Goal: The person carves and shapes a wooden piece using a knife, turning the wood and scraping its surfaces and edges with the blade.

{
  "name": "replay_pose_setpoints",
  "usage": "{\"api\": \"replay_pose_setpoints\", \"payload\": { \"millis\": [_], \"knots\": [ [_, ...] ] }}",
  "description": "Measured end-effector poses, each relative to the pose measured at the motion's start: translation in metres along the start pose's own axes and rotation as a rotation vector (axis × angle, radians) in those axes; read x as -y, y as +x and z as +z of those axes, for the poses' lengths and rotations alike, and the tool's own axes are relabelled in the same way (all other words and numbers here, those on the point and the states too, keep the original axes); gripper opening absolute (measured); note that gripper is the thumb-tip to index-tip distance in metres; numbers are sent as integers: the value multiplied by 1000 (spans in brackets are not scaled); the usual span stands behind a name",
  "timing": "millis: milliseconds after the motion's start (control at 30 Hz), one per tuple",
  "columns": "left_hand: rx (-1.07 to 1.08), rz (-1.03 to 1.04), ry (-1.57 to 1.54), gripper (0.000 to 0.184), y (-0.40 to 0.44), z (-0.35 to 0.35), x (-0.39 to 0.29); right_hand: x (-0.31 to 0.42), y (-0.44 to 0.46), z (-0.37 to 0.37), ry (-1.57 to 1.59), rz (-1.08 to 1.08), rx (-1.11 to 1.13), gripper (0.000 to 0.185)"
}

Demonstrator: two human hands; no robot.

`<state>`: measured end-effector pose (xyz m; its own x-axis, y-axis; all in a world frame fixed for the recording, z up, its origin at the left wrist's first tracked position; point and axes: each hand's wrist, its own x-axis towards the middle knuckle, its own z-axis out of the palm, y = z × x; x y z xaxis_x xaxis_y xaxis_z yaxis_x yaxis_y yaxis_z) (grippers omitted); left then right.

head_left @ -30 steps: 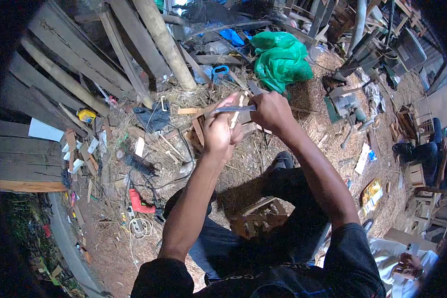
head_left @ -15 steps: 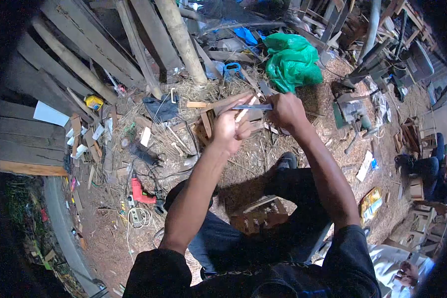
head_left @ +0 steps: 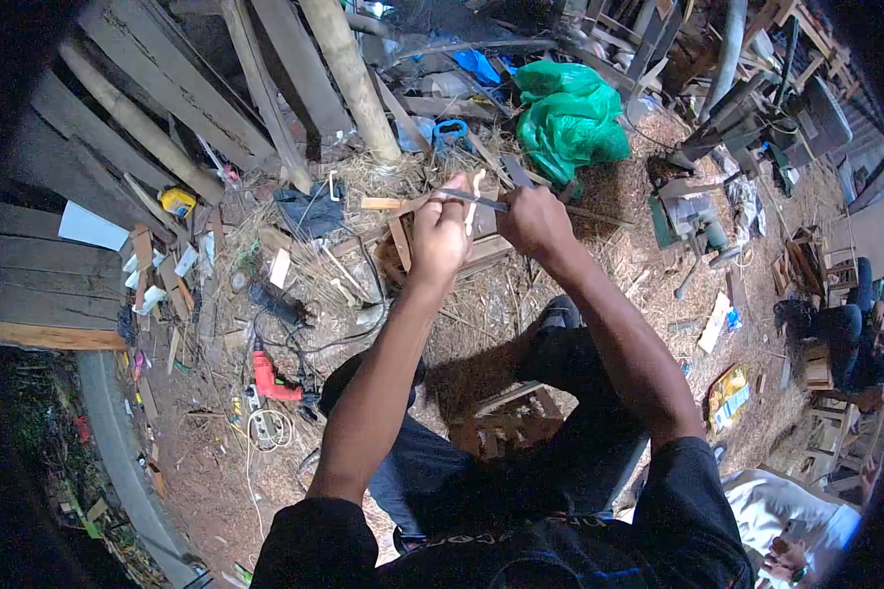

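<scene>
My right hand is closed around a knife, and its narrow grey blade points left towards my other hand. A thin pale strip of wood is gripped in my left hand, and the blade lies across it. Part of the strip is covered by my fingers. Just above my right hand is a flat dark grey piece; whether it belongs to the knife I cannot tell. Below both hands sits a wooden block or frame, partly hidden by them.
A green plastic bag lies beyond my right hand. On the left floor are a red power drill and a coiled white cable. Planks lean at upper left. A machine stands right; other people sit at the right edge.
Both hands have shifted slightly left in view, still holding the knife and the wood strip. My left hand has turned, and the strip now stands more upright against the blade.
</scene>
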<state>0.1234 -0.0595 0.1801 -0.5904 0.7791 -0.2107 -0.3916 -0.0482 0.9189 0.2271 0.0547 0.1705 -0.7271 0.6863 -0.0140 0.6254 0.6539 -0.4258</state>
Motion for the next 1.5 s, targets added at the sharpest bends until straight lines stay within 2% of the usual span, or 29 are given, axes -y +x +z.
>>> {"api": "replay_pose_setpoints", "payload": {
  "millis": [133,267,333,400,433,500,533,633,667,767,933,1100,1167,1333,1500],
  "knots": [
    [11,86,171,30,5,5,6,-2,0,1,27,-23,11,20],
    [57,415,350,33,5,6,14,-13,7,4,60,-7,126,22],
    [119,296,176,34,9,10,10,-19,8,1,174,-81,218,25],
    [146,-2,51,34,6,9,0,-24,10,-7,398,-204,326,29],
    [143,-150,-9,34,4,9,-8,-24,10,-15,480,-107,458,27],
    [190,-243,-206,33,10,6,-9,-22,12,-28,646,85,719,28],
    [203,-252,-221,35,11,4,-13,-26,12,-25,679,71,653,27],
    [100,-192,-253,34,15,0,-25,-21,15,-36,659,-105,276,35],
    [53,-194,-242,34,17,0,-29,-19,15,-35,521,-93,148,31],
    [114,-142,-263,34,23,-8,-28,-13,16,-29,235,-143,-38,26],
    [70,-157,-154,34,16,13,-33,1,16,-23,25,-160,-66,23],
    [136,-59,111,33,14,14,-17,-2,17,-19,43,-112,-128,18],
    [126,18,-46,35,12,19,-9,-5,17,-24,45,-119,-103,18],
    [223,-138,-252,33,5,8,-15,-7,17,-28,-15,-138,-118,17],
    [164,-228,-299,33,-7,14,-32,-11,22,-25,-70,-137,-100,16]
  ]
}}
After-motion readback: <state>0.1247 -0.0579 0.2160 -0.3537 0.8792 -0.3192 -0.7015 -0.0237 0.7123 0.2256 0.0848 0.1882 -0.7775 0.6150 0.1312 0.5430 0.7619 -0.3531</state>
